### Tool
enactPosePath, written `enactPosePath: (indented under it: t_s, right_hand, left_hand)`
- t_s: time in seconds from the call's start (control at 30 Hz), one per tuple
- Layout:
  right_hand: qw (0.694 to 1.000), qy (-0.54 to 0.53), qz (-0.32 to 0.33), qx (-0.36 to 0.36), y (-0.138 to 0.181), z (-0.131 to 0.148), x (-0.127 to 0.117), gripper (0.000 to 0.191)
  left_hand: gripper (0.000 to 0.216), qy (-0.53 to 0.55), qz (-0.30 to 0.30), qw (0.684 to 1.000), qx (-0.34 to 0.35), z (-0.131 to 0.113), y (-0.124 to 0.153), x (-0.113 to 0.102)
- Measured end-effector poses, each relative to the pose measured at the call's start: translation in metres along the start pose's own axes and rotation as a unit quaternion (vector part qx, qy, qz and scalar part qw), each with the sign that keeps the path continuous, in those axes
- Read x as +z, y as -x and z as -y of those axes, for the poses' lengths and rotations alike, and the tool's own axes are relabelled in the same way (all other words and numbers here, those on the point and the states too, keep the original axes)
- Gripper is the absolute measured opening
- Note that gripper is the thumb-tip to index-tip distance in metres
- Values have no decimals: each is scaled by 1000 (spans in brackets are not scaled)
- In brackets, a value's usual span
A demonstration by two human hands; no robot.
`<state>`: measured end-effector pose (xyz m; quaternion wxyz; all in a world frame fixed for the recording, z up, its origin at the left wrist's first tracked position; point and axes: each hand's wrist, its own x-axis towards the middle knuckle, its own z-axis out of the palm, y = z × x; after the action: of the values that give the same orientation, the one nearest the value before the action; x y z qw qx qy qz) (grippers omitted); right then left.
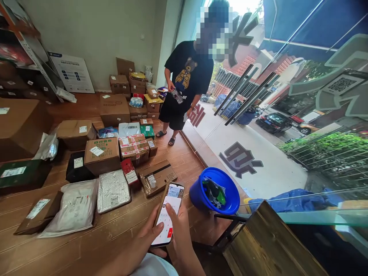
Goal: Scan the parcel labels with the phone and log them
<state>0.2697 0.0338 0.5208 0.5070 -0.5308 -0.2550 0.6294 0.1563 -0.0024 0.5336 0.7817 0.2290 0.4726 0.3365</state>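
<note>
A smartphone [169, 212] with a lit screen sits low in the middle of the view. My left hand [148, 235] is wrapped round its lower left edge and holds it up. My right hand [181, 230] rests along the phone's right side with a finger stretched onto the screen. Beyond the phone, many parcels lie on the wooden floor [86, 245], among them a flat brown box [156, 177], a silver padded envelope [112, 190] and a white plastic mailer [75, 207].
A person in a black T-shirt [186, 76] stands by the glass door [258, 115], holding a small item. A blue bucket [214, 190] with scraps stands to the right. A wooden plank [273, 245] is at lower right. Shelving [28, 57] runs along the left.
</note>
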Motion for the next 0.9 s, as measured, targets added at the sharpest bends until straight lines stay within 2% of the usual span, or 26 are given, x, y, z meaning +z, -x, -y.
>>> enactPosePath:
  t_s: [0.1,0.27,0.37,0.6,0.73,0.9]
  right_hand:
    - [997,-75,11,34,-3,0,-12,34]
    - [986,-47,157,7,-20,19,-44,30]
    - [978,-3,210,4,-34,38,-64,35]
    - [963,56,264,20,-84,80,-116,42]
    - [964,47,256,61,-113,104,-135,30]
    - [979,11,194,57,-145,117,-142,45]
  left_hand:
    - [89,32,17,999,-6,1,-7,3]
    - [78,104,42,993,35,0,-26,21]
    - [75,138,29,989,40,-5,-39,42]
    - [73,187,-40,980,58,-7,-87,103]
    - [83,189,-47,977,85,-1,-114,131]
    - [82,142,-104,980,89,5,-125,161]
